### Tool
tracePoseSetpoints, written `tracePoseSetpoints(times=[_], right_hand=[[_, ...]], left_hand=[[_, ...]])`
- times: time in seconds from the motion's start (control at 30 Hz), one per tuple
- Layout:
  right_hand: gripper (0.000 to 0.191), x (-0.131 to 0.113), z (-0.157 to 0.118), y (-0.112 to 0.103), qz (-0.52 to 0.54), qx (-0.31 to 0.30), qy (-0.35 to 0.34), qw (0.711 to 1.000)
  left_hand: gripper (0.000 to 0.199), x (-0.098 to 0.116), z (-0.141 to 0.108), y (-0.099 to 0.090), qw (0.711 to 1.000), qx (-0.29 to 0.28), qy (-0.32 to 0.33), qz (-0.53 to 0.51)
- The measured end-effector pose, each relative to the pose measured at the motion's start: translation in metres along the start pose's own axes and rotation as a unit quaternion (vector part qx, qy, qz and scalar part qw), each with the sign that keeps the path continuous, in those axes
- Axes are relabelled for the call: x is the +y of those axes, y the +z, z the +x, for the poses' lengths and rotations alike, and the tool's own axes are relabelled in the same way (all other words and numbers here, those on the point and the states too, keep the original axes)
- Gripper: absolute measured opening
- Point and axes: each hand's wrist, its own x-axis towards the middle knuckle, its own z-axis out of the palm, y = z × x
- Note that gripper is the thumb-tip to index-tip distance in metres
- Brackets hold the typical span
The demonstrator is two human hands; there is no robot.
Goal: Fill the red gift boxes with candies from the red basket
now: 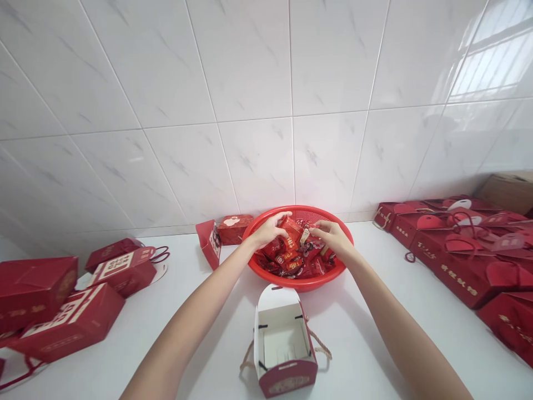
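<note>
A red plastic basket point(300, 285) full of red wrapped packets point(289, 258) stands against the tiled wall. My left hand point(271, 230) is over the basket's left part, its thumb and fingers apart around a red packet; whether it grips it is unclear. On the right side of the pile, my right hand point(328, 236) has its fingertips pinched at a small packet with a pale label point(305, 235). In front of the basket, between my forearms, an open gift box point(287, 378) with rope handles shows its bare white inside.
Several red gift boxes point(129, 272) lie at the left. Rows of closed dark red boxes point(453, 266) line the right side, with a brown carton point(510, 191) behind. Two red box pieces point(235, 228) stand just left of the basket.
</note>
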Motion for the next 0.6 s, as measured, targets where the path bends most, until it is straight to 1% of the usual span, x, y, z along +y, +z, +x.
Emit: tracePoseSetpoints(times=[0.1, 0.2, 0.33, 0.37, 0.4, 0.5, 0.53, 0.57, 0.6], right_hand=[[0.025, -0.001, 0.000, 0.000, 0.008, -0.007, 0.014, 1.000], [0.021, -0.001, 0.002, 0.001, -0.002, -0.022, 0.043, 0.999], [0.018, -0.001, 0.003, 0.001, 0.008, -0.035, 0.059, 0.998], [0.017, -0.001, 0.003, 0.001, 0.011, -0.033, 0.060, 0.998], [0.016, -0.001, 0.003, 0.001, 0.012, -0.030, 0.061, 0.998], [0.015, 0.000, 0.003, 0.001, 0.013, -0.016, 0.060, 0.998], [0.016, 0.000, 0.003, 0.001, 0.011, -0.015, 0.059, 0.998], [0.016, 0.000, 0.003, 0.001, 0.009, -0.014, 0.057, 0.998], [0.015, 0.000, 0.003, 0.001, 0.006, -0.015, 0.053, 0.998]], left_hand=[[0.062, 0.000, 0.000, 0.001, 1.000, 0.004, 0.010, 0.000], [0.049, 0.002, 0.000, 0.003, 0.999, 0.008, 0.027, 0.032], [0.040, 0.006, -0.002, 0.008, 0.989, 0.021, 0.098, 0.110], [0.041, 0.007, -0.004, 0.009, 0.986, 0.013, 0.115, 0.120], [0.045, 0.008, -0.006, 0.010, 0.985, -0.007, 0.120, 0.124], [0.058, 0.013, -0.012, 0.012, 0.984, -0.100, 0.081, 0.121], [0.057, 0.014, -0.015, 0.011, 0.983, -0.115, 0.067, 0.130], [0.053, 0.016, -0.016, 0.011, 0.980, -0.115, 0.060, 0.149], [0.047, 0.018, -0.017, 0.009, 0.977, -0.103, 0.059, 0.176]])
